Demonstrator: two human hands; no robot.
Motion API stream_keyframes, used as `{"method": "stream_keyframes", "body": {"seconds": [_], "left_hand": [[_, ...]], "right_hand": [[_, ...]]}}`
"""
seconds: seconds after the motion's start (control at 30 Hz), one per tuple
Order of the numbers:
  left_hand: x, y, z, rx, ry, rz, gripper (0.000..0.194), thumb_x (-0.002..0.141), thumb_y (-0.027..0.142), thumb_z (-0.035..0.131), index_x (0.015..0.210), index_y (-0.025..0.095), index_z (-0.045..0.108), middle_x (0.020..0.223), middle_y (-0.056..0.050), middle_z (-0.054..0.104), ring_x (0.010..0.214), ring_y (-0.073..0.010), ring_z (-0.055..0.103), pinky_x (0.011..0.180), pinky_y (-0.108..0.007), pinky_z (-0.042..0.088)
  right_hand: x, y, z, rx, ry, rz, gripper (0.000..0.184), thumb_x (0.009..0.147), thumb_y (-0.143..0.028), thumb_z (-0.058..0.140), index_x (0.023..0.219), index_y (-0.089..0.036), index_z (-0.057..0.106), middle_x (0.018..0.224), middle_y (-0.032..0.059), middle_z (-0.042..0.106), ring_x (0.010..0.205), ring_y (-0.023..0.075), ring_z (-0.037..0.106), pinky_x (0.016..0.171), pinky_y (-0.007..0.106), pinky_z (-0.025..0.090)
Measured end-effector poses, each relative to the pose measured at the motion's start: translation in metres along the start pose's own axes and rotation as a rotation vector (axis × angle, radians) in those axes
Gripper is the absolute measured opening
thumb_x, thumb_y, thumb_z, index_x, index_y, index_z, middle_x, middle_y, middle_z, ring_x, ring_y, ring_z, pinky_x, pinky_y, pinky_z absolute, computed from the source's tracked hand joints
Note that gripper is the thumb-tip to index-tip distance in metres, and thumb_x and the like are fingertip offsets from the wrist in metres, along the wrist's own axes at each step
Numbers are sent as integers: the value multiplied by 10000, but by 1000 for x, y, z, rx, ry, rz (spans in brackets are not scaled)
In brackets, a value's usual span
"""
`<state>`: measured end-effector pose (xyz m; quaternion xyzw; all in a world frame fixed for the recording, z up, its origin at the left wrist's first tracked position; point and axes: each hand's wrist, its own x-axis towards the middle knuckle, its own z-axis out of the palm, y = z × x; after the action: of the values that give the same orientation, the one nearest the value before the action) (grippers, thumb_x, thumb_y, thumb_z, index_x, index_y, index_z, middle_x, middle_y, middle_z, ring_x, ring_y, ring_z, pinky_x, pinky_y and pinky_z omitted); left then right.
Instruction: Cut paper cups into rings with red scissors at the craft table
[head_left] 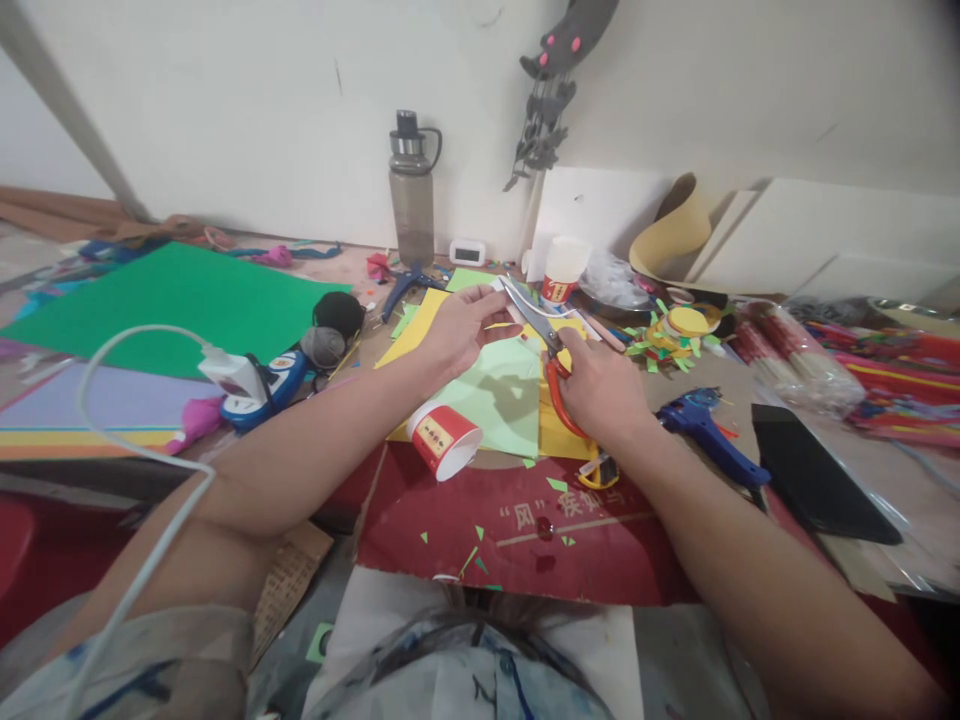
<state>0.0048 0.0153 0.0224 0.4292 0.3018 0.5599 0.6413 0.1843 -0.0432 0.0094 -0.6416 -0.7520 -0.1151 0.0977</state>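
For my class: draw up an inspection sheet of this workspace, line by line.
Surface: red cardboard, strewn with green scraps.
Working things: scissors, white piece, light-green paper; red cup on its side.
Clutter: blue glue gun and black phone to the right.
Hands: left hand pinches the white piece; right hand grips the scissors.
Cables: white cable runs to a white charger.
Surroundings: bottle stands upright before the wall; grey ornament hangs above.

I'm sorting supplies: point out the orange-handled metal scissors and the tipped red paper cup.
Orange-handled metal scissors (pixel 541 325), head view: blade near pivot.
Tipped red paper cup (pixel 435 437), head view: printed label.
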Motion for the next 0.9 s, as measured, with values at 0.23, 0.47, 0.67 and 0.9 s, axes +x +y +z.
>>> {"method": "stream_keyframes", "body": {"seconds": [0.23, 0.47, 0.67, 0.9], "left_hand": [[4, 4, -1, -91, 32, -99, 106, 866, 184, 680, 778, 148, 633, 738, -32, 687, 695, -127, 645, 773, -296, 557], [5, 4, -3, -103, 67, -52, 165, 877, 206, 703, 761, 147, 601, 705, -4, 640, 655, -90, 603, 711, -236, 528], [-1, -1, 0, -52, 17, -48, 213, 879, 148, 678, 718, 147, 539, 727, 4, 646, 709, -86, 638, 788, -260, 563], [-2, 0, 0, -29, 1, -18, 224, 926, 138, 610, 712, 142, 545, 716, -7, 648, 687, -90, 638, 795, -279, 569]], "right_hand": [[1, 1, -1, 8, -1, -12, 380, 968, -254, 402, 1299, -148, 555, 1033, 158, 694, 864, 275, 631, 676, 318, 340], [1, 0, 1, 14, 18, -2, 351, 989, -321, 410, 1262, -166, 569, 1038, 151, 683, 870, 276, 627, 654, 314, 319], [0, -2, 2, 37, 16, 14, 367, 998, -390, 408, 1235, -164, 574, 1051, 155, 674, 853, 269, 621, 644, 312, 313], [0, 2, 5, 43, 39, -4, 358, 1001, -347, 396, 1259, -159, 559, 1049, 156, 677, 876, 275, 621, 658, 313, 326]]}}
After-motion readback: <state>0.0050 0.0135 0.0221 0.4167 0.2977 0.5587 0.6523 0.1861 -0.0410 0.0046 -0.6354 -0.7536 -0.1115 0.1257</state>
